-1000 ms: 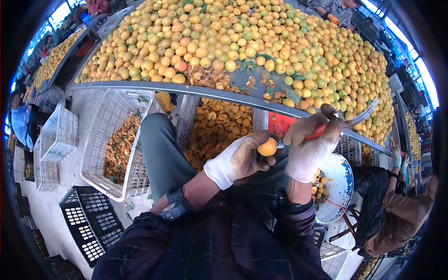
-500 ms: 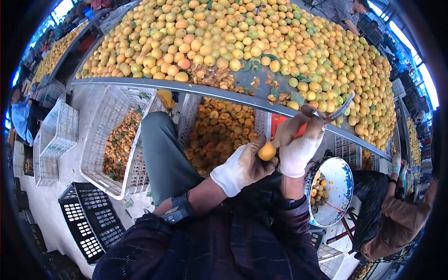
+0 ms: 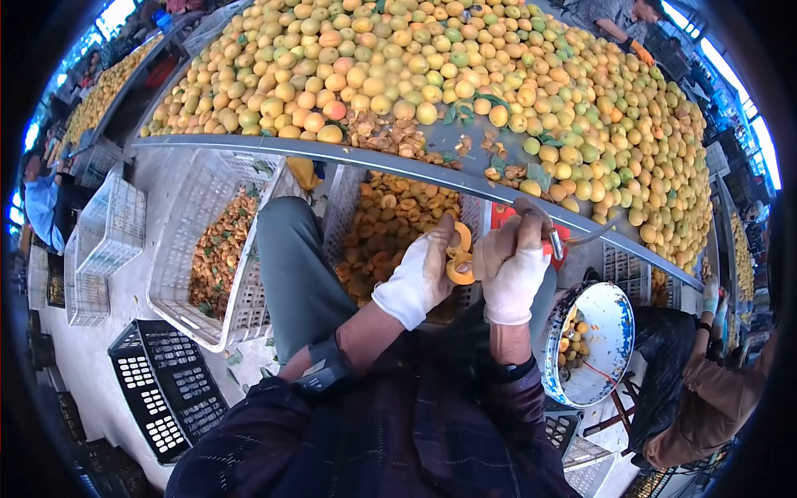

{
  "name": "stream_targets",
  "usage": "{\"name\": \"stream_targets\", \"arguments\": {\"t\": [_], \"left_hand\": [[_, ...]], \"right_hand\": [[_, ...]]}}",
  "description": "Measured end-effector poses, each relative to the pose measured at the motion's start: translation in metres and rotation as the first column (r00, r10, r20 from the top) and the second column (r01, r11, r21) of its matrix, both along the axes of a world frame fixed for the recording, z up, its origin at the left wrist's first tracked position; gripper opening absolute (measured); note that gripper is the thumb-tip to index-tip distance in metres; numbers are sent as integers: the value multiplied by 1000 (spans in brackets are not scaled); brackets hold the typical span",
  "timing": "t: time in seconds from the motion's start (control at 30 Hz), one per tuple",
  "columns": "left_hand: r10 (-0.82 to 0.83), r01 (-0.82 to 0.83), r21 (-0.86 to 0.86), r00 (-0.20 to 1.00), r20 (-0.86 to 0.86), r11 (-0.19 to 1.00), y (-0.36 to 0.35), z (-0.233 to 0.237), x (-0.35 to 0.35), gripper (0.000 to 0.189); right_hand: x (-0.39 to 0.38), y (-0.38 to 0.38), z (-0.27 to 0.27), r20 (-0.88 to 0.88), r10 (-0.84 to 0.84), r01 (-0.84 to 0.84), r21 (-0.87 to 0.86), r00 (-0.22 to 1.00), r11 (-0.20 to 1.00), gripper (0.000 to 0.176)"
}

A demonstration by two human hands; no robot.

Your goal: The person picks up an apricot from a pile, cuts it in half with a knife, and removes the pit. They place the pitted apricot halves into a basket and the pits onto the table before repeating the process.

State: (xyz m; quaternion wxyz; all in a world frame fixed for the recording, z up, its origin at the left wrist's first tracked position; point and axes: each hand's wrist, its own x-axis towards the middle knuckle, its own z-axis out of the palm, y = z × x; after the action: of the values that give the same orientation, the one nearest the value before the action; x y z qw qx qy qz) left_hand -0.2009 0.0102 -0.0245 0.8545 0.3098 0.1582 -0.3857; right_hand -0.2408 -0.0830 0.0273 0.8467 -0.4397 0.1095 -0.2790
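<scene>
My left hand (image 3: 422,267), in a white glove with darkened fingers, is closed on an apricot (image 3: 462,269) split into two orange halves, cut faces showing. Right beside it, my gloved right hand (image 3: 513,270) is wrapped round a red-handled tool (image 3: 581,239) with a curved metal end pointing away to the right. Its fingertips are close to the halves; whether they touch cannot be made out. Below both hands, between my knees, a crate (image 3: 339,203) holds many apricot halves (image 3: 398,217).
A metal-edged table (image 3: 332,151) heaped with whole apricots (image 3: 465,62) spans the front. At left stand a pale crate (image 3: 166,274) of brown scraps and a black crate (image 3: 178,398). A paint-stained bucket (image 3: 613,336) stands right, near a seated person (image 3: 714,390).
The whole apricot in my left hand is now parted into two halves. My right hand has turned and lowered, and the tool's metal end has swung downward.
</scene>
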Motion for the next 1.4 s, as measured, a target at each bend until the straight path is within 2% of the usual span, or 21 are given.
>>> {"name": "stream_targets", "arguments": {"t": [0.03, 0.1, 0.17, 0.2, 0.3, 0.33, 0.47, 0.57, 0.63, 0.67, 0.7, 0.8, 0.83, 0.9, 1.0, 1.1, 1.17, 1.23, 1.3, 1.37, 1.4], "left_hand": [[2, -1, 34, 999, -50, 999, -1, -7, 7, 43], [40, -40, 5, 996, -83, 999, -2, -16, 18, 47], [-7, 7, -5, 998, 60, 1000, 5, -22, 25, 51], [-21, 3, 126, 990, 141, 992, 7, -39, 30, 55], [13, -33, 138, 989, 145, 990, 2, -15, 13, 55], [-50, 50, 32, 999, 21, 998, 1, 3, 6, 52], [-5, 7, -16, 993, 115, 1000, -14, -7, -8, 39], [66, -104, 83, 925, 374, 991, -23, -18, -12, 34], [85, -84, 111, 996, -4, 990, -17, 13, -14, 31], [86, -85, 108, 996, -1, 990, -17, 14, -12, 31], [52, -43, 85, 992, -111, 995, -16, 12, -10, 31], [-36, 32, -22, 966, -257, 999, -6, -2, 1, 30], [-94, 66, -104, 952, -290, 992, -2, 3, 3, 30], [-17, 24, 23, 960, -279, 999, -2, 17, 0, 29], [-37, 21, 152, 994, 102, 988, 14, 6, 6, 20], [-308, 264, 195, 917, 254, 945, 35, 32, 23, 41], [-508, 392, 324, 678, 531, 861, 34, 44, 25, 56], [-561, 417, 376, 608, 562, 828, 41, 48, 33, 54], [-592, 242, 562, 537, 601, 791, 49, 74, 49, 51], [-392, -8, 534, 670, 631, 846, 48, 74, 83, 49], [-443, -241, 616, 509, 738, 750, 41, 57, 112, 50]], "right_hand": [[5, -5, -11, 1, 5, -5, 3, 1000, 1000, 31], [19, -17, -38, -133, -188, 102, -480, 973, 871, 27], [25, -15, -31, -88, -217, 153, -464, 972, 873, 24], [23, -14, -24, -62, -230, 198, -326, 971, 924, 24], [23, -4, 7, 16, -216, 216, -131, 976, 968, 25], [27, -4, 10, -3, -263, 256, -221, 965, 941, 26], [32, -1, 5, 14, -450, 398, -491, 893, 775, 29], [36, -6, -14, 152, -468, 469, -546, 871, 695, 27], [35, -16, -17, -17, -459, 344, -636, 888, 691, 20], [35, -14, -11, -66, -290, 285, -68, 955, 956, 18], [32, -15, -10, -63, -287, 282, -69, 956, 957, 18], [25, -21, -14, 54, 83, -97, 367, 995, 925, 24], [25, -22, -20, 54, 83, -97, 368, 995, 925, 24], [26, -23, -29, 47, 27, -43, 379, 999, 924, 28], [16, -28, -11, 46, 5, -13, 186, 999, 982, 27], [2, -38, -13, -319, 118, -252, -421, 940, 872, 18], [1, -20, -25, -416, 177, -386, -496, 892, 778, 18], [-5, -19, -15, -396, 122, -323, -491, 910, 809, 18], [-7, -27, -12, -622, 118, -348, -262, 774, 900, 20], [-6, -30, -41, -531, 109, -294, -278, 840, 914, 26], [-4, -27, -55, -481, 39, -298, -476, 876, 827, 29]]}}
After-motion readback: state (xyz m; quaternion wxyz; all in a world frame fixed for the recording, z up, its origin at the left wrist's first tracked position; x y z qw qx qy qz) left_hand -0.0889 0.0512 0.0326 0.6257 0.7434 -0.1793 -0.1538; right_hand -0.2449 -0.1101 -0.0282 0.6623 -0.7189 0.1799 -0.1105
